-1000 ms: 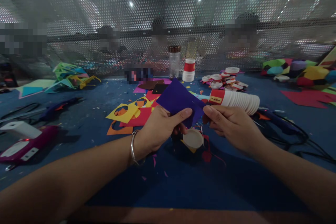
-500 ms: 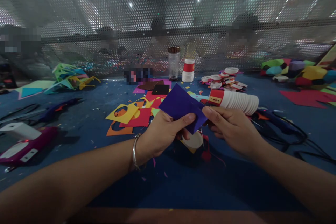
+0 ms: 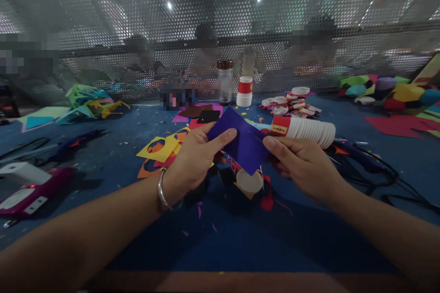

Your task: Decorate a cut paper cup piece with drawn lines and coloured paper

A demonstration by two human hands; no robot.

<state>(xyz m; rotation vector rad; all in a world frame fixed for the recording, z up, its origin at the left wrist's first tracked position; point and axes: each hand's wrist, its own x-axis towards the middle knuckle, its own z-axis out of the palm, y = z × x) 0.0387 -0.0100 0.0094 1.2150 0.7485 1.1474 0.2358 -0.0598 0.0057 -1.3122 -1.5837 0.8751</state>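
A dark blue sheet of paper point(image 3: 239, 139) is held up between both hands over the table, one corner pointing down. My left hand point(image 3: 194, 160) pinches its left part, thumb lying on the front face. My right hand point(image 3: 299, 160) grips the right corner between thumb and fingers; whatever else is in those fingers is hidden. Below the sheet lies a round white cup piece point(image 3: 250, 182) with red and yellow bits around it. Yellow cut paper point(image 3: 146, 147) is left of my left hand. Lying behind my right hand is a stack of paper cups point(image 3: 309, 130).
A glass jar point(image 3: 225, 84) and upright cups point(image 3: 244, 91) stand at the back, near a pile of cup pieces point(image 3: 292, 103). Glue guns with cables lie left point(image 3: 74, 144) and right point(image 3: 360, 158). A purple power strip point(image 3: 41, 192) sits far left.
My left hand has shifted left and its thumb has moved up on the blue paper. More of the sheet's lower part and of the white cup piece now shows.
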